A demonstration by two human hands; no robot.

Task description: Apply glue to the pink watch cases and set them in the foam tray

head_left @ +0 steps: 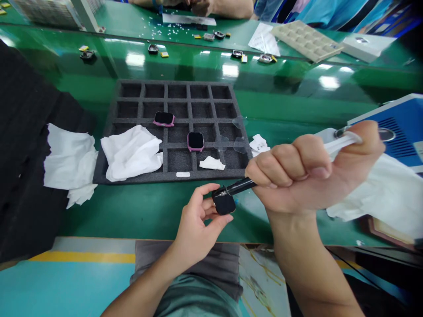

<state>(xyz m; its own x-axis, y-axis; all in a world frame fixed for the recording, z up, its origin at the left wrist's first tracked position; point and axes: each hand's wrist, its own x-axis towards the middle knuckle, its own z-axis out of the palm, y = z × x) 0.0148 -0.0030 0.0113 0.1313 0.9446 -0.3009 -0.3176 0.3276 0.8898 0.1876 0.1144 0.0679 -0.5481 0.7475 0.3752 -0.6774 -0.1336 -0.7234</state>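
Note:
My left hand (200,218) grips a small black smartwatch body (225,204) by its edges, between the thumb and fingers, just above the green table's front part. In my right hand (297,171) is a black syringe (240,186) with a white plunger (342,141). The fingers wrap around its barrel and the thumb rests on the plunger's end. Its thin metal tip lies over the watch's upper edge; whether they touch, I cannot tell. Two pink-framed smartwatches, one upper (164,118) and one lower (195,141), sit on the dark foam tray (145,177) behind my hands.
A white cloth (131,152) covers the tray's left front; another cloth (70,158) lies beside it. Black foam (26,154) is stacked at left, a blue device (393,127) at right. Across the table, a person's arms (228,8) are near small watch parts (209,37) and a beige tray (306,40).

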